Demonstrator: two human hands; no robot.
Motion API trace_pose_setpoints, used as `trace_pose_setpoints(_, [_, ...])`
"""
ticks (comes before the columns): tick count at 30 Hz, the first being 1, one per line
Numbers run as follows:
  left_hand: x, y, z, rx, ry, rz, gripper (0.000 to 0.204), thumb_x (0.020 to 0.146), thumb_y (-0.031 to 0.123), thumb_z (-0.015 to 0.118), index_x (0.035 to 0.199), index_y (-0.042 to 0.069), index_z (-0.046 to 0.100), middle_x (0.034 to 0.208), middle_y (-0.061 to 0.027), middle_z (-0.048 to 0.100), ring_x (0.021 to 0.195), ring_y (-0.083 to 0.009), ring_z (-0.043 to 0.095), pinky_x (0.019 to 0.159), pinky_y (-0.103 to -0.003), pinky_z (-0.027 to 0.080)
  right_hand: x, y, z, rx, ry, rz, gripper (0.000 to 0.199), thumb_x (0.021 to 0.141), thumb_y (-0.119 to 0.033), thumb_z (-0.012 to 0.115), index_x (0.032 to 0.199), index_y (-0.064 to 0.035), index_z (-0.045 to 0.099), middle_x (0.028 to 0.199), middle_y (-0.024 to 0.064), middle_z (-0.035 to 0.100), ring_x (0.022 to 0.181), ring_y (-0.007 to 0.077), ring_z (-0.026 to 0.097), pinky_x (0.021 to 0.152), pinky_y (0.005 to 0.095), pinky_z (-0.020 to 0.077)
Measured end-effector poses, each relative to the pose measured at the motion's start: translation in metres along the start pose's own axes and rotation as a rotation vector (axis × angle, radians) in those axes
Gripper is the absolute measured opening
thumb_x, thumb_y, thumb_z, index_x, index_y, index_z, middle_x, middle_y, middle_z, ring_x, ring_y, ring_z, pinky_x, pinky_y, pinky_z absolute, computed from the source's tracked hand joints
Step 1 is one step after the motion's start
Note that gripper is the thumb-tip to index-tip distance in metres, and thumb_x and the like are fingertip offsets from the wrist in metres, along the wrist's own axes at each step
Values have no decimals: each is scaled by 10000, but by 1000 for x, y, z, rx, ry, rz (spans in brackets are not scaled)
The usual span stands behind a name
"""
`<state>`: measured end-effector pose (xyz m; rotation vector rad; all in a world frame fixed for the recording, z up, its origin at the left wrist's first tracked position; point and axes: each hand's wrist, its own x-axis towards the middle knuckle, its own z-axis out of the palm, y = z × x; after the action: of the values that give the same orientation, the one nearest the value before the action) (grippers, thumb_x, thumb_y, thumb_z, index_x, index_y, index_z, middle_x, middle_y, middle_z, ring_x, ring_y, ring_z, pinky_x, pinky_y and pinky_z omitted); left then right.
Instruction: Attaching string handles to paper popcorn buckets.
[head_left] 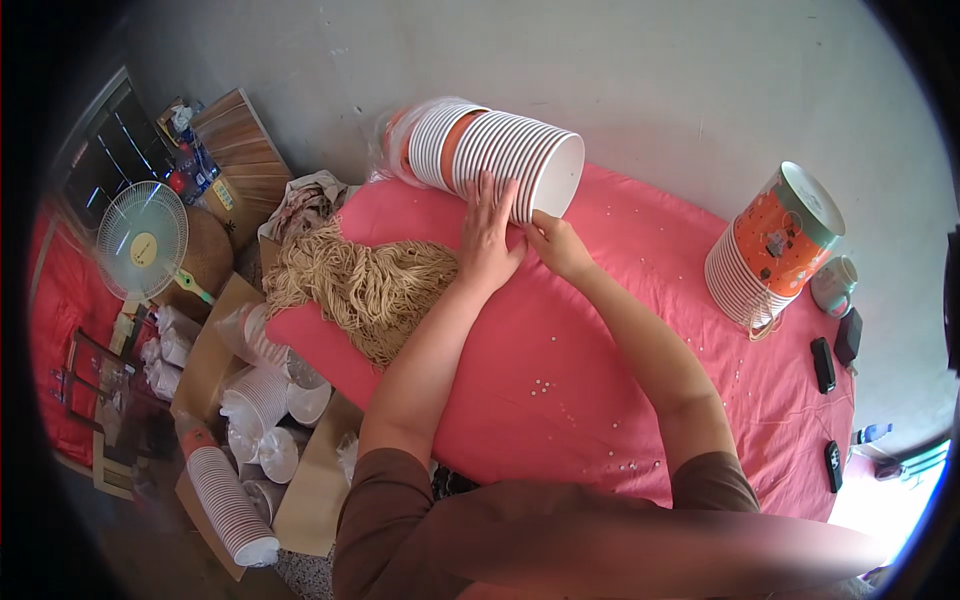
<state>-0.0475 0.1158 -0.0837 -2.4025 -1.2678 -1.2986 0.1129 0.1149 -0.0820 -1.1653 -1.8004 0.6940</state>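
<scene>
A long nested stack of white-rimmed paper buckets [505, 150] lies on its side at the far edge of the pink-covered table [560, 440], with clear plastic wrap [385, 140] around its left end. My left hand [487, 235] rests on the near side of the stack, fingers stretched over the rims. At the stack's right end my right hand [560, 246] is closed, thumb and fingers at the rim of the outermost paper bucket. Its fingertips are partly hidden. Beside my left forearm lies a bundle of beige cords [370, 285].
At the right stands an upside-down stack of orange-and-green paper buckets [780, 240] beside a mug [834, 285]. Black objects [823, 365] and small white bits [542, 387] lie on the cloth. To the left are a cardboard box [310, 490] of wrapped buckets and a fan [143, 240].
</scene>
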Motion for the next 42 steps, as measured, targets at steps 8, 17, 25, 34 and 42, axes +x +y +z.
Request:
trace_pose_setpoints(8, [1,-4,-3,-2,-103,-49,1016,738,111,789,1561,227,204,1609,-230,126,1454,-509,151,1154,-570,304,6,12,0,-114,72,7,182,929,-218,584,972,-54,652,825,207,670,807,393,660,707,466,507])
trace_pose_setpoints(17, [-1,-7,-4,-22,-120,-52,1013,748,68,771,1562,244,195,1617,-215,88,1463,-504,111,1167,-562,299,-8,-4,-26,-235,21,46,196,921,-236,614,1015,-73,670,838,217,665,795,412,645,685,461,510])
trace_pose_setpoints(25, [-2,-9,-1,-24,-116,-29,1103,730,69,780,1578,275,105,1615,-242,12,1449,-544,74,1145,-592,321,-25,10,-40,-290,44,-34,163,897,-175,599,1007,-66,650,861,210,670,815,410,653,711,481,515])
trace_pose_setpoints(34, [-3,4,0,5,-115,-34,1080,738,66,775,1575,285,129,1609,-254,-1,1441,-558,82,1121,-621,337,-11,20,-21,-317,125,-48,147,836,-178,646,943,-77,649,828,170,677,830,382,662,709,477,524])
trace_pose_setpoints(42, [2,6,-1,64,-60,170,948,747,95,750,1554,252,278,1622,-205,109,1475,-460,152,1168,-551,268,-2,20,-13,-299,170,-74,188,823,-224,699,976,-115,689,828,140,697,814,361,674,707,463,530])
